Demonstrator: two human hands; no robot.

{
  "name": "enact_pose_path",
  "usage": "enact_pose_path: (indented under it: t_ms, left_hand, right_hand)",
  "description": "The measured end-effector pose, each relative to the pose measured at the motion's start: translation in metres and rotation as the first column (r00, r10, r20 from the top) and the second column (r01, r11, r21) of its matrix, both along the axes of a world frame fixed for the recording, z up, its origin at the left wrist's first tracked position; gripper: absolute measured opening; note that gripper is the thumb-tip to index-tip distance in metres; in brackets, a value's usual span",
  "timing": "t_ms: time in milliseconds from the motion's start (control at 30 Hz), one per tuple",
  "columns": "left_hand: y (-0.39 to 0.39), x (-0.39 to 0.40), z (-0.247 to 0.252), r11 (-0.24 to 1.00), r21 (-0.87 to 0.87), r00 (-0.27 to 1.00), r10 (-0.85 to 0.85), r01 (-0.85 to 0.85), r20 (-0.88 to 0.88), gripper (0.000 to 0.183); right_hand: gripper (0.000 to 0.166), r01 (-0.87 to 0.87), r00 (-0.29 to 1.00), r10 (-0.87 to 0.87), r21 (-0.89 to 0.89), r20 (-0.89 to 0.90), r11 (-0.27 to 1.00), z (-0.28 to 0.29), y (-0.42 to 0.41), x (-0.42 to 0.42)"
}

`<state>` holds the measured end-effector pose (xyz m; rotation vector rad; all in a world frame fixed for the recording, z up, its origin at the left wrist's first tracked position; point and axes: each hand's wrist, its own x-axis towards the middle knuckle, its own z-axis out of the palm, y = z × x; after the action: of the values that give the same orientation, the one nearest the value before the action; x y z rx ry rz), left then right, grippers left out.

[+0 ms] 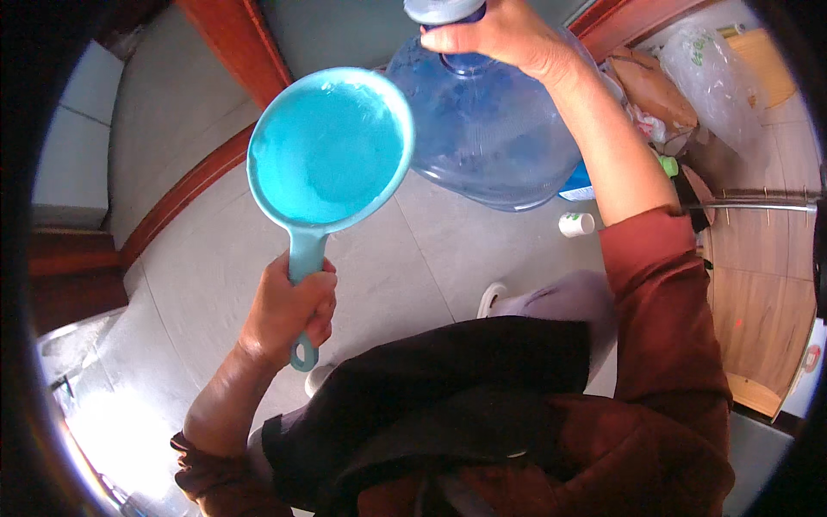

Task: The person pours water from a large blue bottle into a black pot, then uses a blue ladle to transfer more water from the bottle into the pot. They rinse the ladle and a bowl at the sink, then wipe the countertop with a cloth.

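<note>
My left hand [291,310] is closed around the handle of a light-blue plastic water ladle [274,213]. The ladle's round bowl faces up toward me; whether liquid lies in it, I cannot tell for sure. At the top of the view my right hand [504,39] grips the neck of a large clear-blue water jug [491,136], just under a pale cap [446,10]. The jug's top runs partly out of the picture, and my fingers hide part of the neck. Bowl and jug sit side by side in the view, the bowl seeming nearer to me.
On the grey tiled floor [400,271] lies a small white cup [576,224], right of the jug. A clear plastic bag [711,84] and a brown bag or box [652,97] are at the upper right. Wooden cabinet fronts [756,310] line the right; a reddish wooden frame [239,52] stands upper left.
</note>
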<state>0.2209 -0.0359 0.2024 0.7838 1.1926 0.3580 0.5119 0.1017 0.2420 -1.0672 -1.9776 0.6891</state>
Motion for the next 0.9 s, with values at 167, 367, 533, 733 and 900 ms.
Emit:
enact_pose_path:
  t_ms: [167, 367, 533, 733, 900]
  left_hand:
    - [-0.005, 0.0, 0.006, 0.999, -0.028, 0.993, 0.031, -0.035, -0.114, 0.008]
    - [-0.022, -0.019, 0.009, 0.978, -0.036, 0.962, 0.194, -0.204, -0.193, 0.011]
    - [-0.036, -0.023, -0.008, 0.932, 0.075, 0.895, 0.363, -0.356, -0.261, 0.014]
    - [-0.044, -0.027, -0.016, 0.929, 0.084, 0.903, 0.371, -0.361, -0.215, 0.015]
    - [-0.047, -0.026, -0.012, 0.932, 0.073, 0.911, 0.362, -0.354, -0.199, 0.017]
  right_hand:
    - [0.036, 0.275, 0.933, -0.309, -0.188, -0.186, 0.943, 0.012, -0.002, 0.046]
    - [0.024, 0.518, 0.656, -0.571, -0.256, -0.493, 0.816, 0.009, -0.027, 0.102]
    - [0.03, 0.763, 0.479, -0.731, -0.18, -0.486, 0.62, 0.004, -0.038, 0.13]
    - [0.032, 0.702, 0.587, -0.634, -0.073, -0.503, 0.708, -0.006, -0.031, 0.115]
    - [0.026, 0.564, 0.731, -0.588, -0.18, -0.346, 0.806, 0.005, -0.023, 0.118]
